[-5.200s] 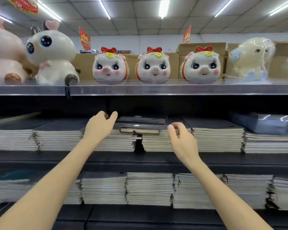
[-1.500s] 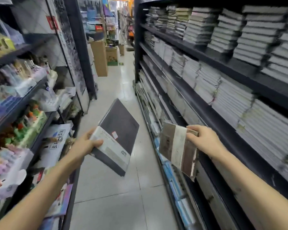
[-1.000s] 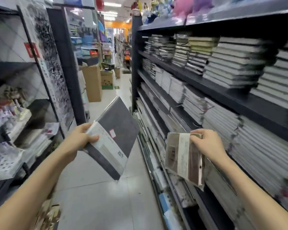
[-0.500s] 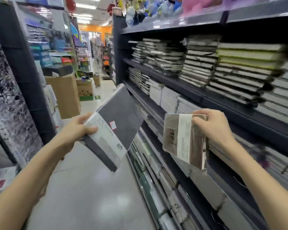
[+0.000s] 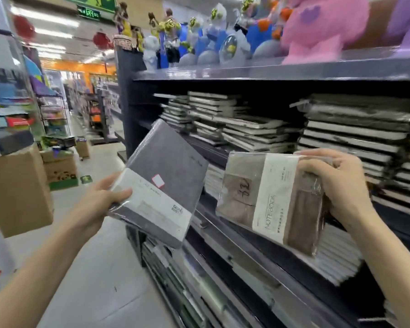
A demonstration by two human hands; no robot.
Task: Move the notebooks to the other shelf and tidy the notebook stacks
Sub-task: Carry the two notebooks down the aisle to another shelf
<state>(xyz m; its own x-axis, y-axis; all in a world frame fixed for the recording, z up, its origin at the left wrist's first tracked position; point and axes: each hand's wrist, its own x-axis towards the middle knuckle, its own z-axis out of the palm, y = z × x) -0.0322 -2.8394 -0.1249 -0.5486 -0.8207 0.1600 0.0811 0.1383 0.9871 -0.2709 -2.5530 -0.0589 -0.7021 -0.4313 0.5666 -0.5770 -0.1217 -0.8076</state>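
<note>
Shelf unit [image 5: 282, 254], right half of frame, carries notebook stacks [image 5: 253, 131] at centre right. 2 wrapped notebooks are held before it: grey notebook [image 5: 166, 166], centre, long axis tilted up toward the stacks, lower-left corner gripped by left hand [image 5: 100, 204]; brown notebook [image 5: 258, 192], long axis roughly level, right end clasped by right hand [image 5: 336, 185], the nearer hand; stacks lie just above and behind it

A shop aisle with pale floor [image 5: 97, 268], cardboard boxes [image 5: 17, 190] left, dark shelving [image 5: 128, 102] right, strip lights [image 5: 45, 21] overhead.
</note>
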